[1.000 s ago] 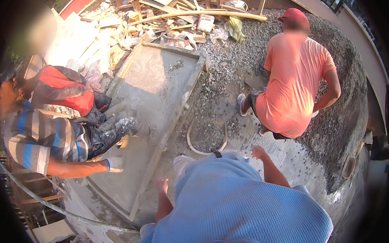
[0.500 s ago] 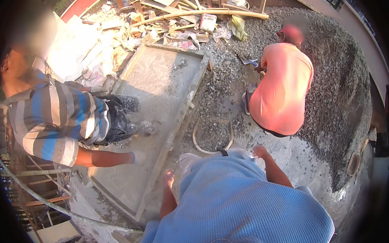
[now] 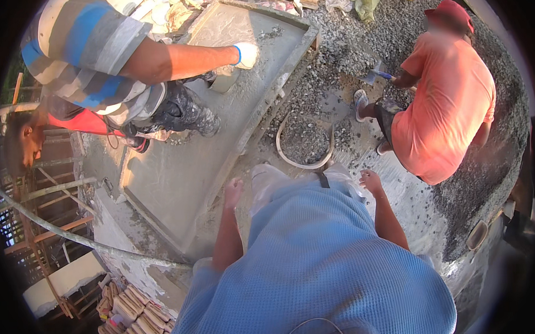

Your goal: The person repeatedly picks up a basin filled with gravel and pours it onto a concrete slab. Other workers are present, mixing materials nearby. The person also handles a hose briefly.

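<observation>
My left hand (image 3: 233,192) hangs beside my left thigh, near the edge of a long shallow form of wet grey mortar (image 3: 162,197). Its fingers are loosely curled, and nothing shows in them. By my right thigh is my right hand (image 3: 371,181), its fingers curled in too, with nothing visible in the grip. Just ahead of my feet, between the hands, lies a container with a pale curved rim (image 3: 309,166), full of gravel. Neither hand touches it.
A person in a striped shirt (image 3: 83,32) stands in the form, a gloved hand on a flat float (image 3: 224,81). Someone in a coral shirt (image 3: 445,105) holds a blue-handled tool (image 3: 382,74) by the gravel heap (image 3: 491,171). Another person (image 3: 28,140) shows at left, above stacked bags (image 3: 140,318).
The view has shifted, so the scene sits differently. The striped-shirt worker's gloved arm now reaches across the mortar. The coral-shirted person has turned and shows more side-on. Another person has come into view at left.
</observation>
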